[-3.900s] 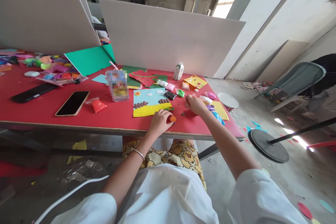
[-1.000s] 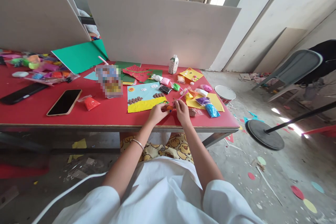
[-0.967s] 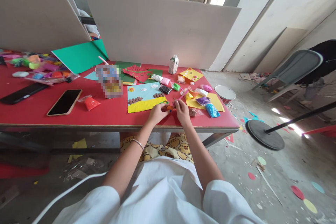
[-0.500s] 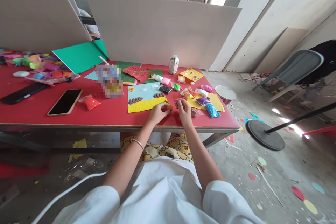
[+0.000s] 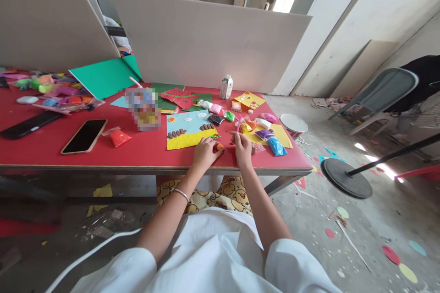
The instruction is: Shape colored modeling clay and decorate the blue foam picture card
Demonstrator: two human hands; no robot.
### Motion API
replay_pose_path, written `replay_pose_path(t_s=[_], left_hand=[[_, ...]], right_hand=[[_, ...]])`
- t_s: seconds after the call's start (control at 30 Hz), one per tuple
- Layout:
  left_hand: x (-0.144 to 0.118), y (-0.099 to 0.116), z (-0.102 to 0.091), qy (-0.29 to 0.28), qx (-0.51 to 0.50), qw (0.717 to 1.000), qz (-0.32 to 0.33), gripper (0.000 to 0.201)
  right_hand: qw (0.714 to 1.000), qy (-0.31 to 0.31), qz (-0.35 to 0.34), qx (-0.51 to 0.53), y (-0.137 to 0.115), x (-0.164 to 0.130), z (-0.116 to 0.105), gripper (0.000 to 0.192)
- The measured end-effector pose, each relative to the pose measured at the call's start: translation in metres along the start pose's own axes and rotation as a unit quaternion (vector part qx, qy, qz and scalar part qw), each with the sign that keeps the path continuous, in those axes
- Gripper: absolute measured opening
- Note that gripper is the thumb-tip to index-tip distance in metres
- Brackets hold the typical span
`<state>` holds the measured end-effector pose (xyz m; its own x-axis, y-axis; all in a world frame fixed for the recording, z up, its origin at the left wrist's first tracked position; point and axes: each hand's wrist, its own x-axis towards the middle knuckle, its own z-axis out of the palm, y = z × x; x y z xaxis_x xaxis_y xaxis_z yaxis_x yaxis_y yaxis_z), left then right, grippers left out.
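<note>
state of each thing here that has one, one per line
left hand: resting on red table, fingertips at orange clay piece
right hand: pinching something small
phone: flat, screen dark
carton: upright
blue bag: lying flat

A pixelated box [image 5: 143, 109] on the red table [image 5: 51, 146] is blurred beyond reading. The right hand [image 5: 242, 149] pinches something pink — too small to identify — while the left hand [image 5: 203, 154] half covers an orange clay lump [image 5: 219, 147].
</note>
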<state>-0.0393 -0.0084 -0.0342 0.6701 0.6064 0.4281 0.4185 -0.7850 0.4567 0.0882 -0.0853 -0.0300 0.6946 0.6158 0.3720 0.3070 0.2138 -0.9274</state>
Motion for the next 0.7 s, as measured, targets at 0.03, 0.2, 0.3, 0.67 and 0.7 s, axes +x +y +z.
replay_pose_path(t_s=[0.03,0.2,0.3,0.67,0.7], left_hand=[[-0.001,0.001,0.000,0.001,0.017,1.000,0.000,0.018],[-0.006,0.003,-0.003,0.004,0.053,0.999,0.003,0.029],[-0.010,0.003,-0.005,0.002,0.051,0.999,0.006,0.032],[-0.012,0.001,-0.003,0.004,0.025,1.000,-0.009,0.034],[-0.012,0.001,-0.003,0.003,0.025,1.000,-0.009,0.033]], right_hand=[[1.000,-0.009,0.004,0.006,0.001,0.000,0.000,0.035],[0.999,0.015,0.009,0.045,0.007,0.001,0.000,0.037],[0.999,0.042,0.015,0.006,0.009,0.006,-0.008,0.026],[0.912,-0.106,-0.131,-0.374,0.022,0.043,-0.042,0.025],[0.904,-0.107,-0.129,-0.392,0.021,0.047,-0.039,0.026]])
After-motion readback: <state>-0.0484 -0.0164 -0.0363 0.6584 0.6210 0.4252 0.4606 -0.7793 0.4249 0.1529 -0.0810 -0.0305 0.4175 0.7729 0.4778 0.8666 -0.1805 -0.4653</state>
